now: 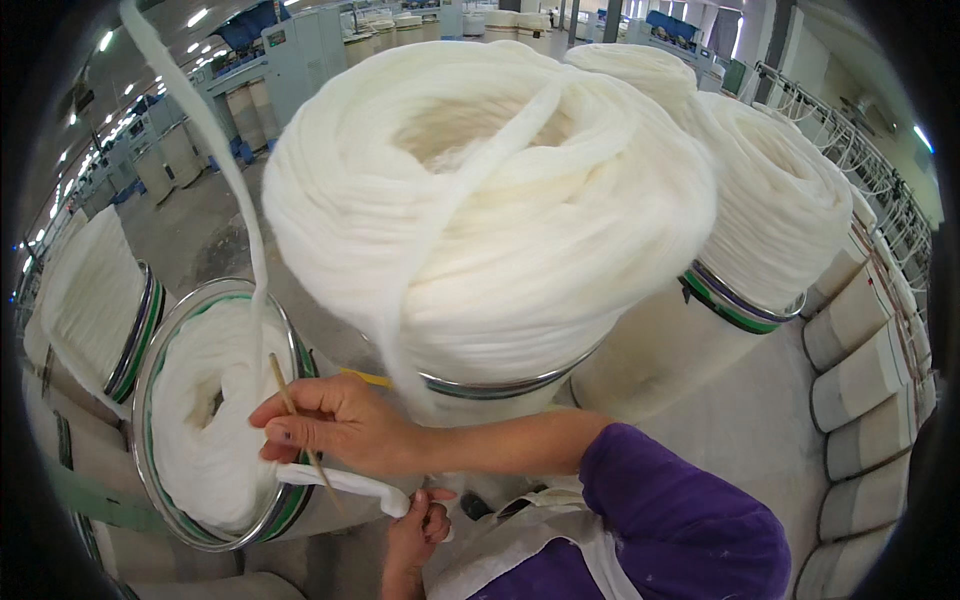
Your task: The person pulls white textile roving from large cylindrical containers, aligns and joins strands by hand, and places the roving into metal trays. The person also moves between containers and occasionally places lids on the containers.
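White sliver [350, 482] stretches from the can rim [222, 546], below the right hand [345, 425], to the left hand [418, 525], whose curled fingers grip its end. I record the right nearly closed, thumb and fingers pinching a thin stick [279, 377], tilted, beside coiled fibre [185, 455] inside the can.

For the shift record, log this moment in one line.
right hand: holds thin stick | left hand: holds white strand | nearby: fibre-filled can
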Tool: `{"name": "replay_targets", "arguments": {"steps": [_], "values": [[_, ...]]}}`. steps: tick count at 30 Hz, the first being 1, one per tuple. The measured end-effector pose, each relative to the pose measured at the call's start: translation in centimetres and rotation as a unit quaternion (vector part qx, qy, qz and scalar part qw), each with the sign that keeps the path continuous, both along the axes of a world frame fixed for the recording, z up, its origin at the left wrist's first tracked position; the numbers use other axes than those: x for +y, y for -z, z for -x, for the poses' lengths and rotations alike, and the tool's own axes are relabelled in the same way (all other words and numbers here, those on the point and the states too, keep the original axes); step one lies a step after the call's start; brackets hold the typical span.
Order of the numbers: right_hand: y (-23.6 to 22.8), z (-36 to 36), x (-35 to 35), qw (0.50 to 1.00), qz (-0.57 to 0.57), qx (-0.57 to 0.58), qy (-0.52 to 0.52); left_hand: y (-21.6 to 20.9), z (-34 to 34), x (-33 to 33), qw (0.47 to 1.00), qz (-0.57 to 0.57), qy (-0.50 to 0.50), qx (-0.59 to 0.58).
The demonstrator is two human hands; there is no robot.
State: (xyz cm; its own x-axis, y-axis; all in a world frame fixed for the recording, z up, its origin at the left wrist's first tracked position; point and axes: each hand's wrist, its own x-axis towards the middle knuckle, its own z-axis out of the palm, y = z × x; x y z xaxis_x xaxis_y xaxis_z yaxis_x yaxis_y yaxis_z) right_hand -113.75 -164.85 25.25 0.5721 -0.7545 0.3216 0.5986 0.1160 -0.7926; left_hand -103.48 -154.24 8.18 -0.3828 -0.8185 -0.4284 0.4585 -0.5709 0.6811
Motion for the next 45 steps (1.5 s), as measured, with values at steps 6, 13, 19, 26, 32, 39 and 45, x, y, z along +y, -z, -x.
{"name": "replay_targets", "arguments": {"steps": [6, 13, 19, 26, 32, 39, 45], "values": [[-0.7, 12.3, 6.9, 0.920, 0.378, 0.096, 0.037, 9.3, 4.2, 4.8, 0.973, 0.132, -0.187, -0.008], [6.5, 37.4, 9.7, 0.791, 0.027, 0.472, 0.389, 18.6, 8.1, 8.5, 0.921, -0.147, -0.359, -0.034], [12.6, 57.8, 7.9, 0.362, 0.314, 0.741, 0.470, 18.9, 17.0, 15.1, 0.929, -0.165, -0.321, 0.082], [17.1, 65.4, 0.4, 0.282, 0.283, 0.787, 0.471, 17.1, 24.4, 26.7, 0.937, -0.155, -0.310, 0.053], [17.0, 64.4, -3.5, 0.275, 0.162, 0.844, 0.431, 12.1, 24.1, 34.9, 0.913, -0.152, -0.377, -0.021], [16.5, 61.4, 4.9, 0.316, 0.248, 0.802, 0.441, 9.6, 20.9, 42.3, 0.927, -0.065, -0.361, -0.081], [16.9, 58.8, 18.5, 0.396, 0.204, 0.788, 0.425, 9.9, 19.5, 47.8, 0.940, -0.008, -0.264, -0.216]]}}
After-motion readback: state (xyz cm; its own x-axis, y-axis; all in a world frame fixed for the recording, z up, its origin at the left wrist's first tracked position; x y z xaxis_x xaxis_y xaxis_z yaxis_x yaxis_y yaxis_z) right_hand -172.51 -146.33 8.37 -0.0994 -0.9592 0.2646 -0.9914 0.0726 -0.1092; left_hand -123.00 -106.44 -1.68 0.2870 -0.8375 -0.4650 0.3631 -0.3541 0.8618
